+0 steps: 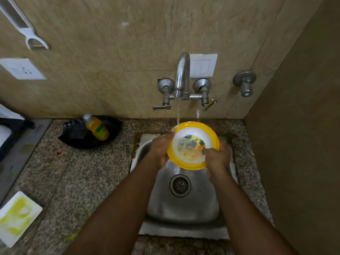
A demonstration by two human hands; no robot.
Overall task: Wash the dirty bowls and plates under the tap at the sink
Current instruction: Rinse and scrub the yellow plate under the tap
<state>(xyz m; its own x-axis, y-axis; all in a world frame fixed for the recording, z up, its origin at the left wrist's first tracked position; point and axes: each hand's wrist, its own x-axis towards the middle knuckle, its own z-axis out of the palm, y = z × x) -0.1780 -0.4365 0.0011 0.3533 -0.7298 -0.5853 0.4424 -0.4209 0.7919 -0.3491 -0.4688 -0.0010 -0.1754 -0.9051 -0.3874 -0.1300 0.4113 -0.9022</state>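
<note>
A round yellow-rimmed bowl with a white, flower-printed inside (193, 145) is held tilted over the far end of the square stainless-steel sink (184, 208), its open face turned toward the camera. A thin stream of water (178, 115) falls from the curved chrome wall tap (182, 76) onto the bowl's upper left rim. Foamy water and orange and yellowish smears lie in the bowl's bottom.

The left hand (161, 150) grips the bowl's left edge, its fingers curled round the rim. The right hand (218, 159) holds the lower right edge, its fingers clamped on the rim there, with the thumb side over the inside of the bowl. Both bare forearms reach in above the sink and its round drain (180, 185).

Left of the sink, on the speckled granite tabletop (88, 181), a plastic bottle of orange liquid (96, 127) lies on a black tray (90, 133) against the wall. Farther left of the sink, at the near edge, sits a white square dish smeared with yellow-green (17, 218). A white peeler (24, 24) hangs on the tiled wall well left of the tap.
</note>
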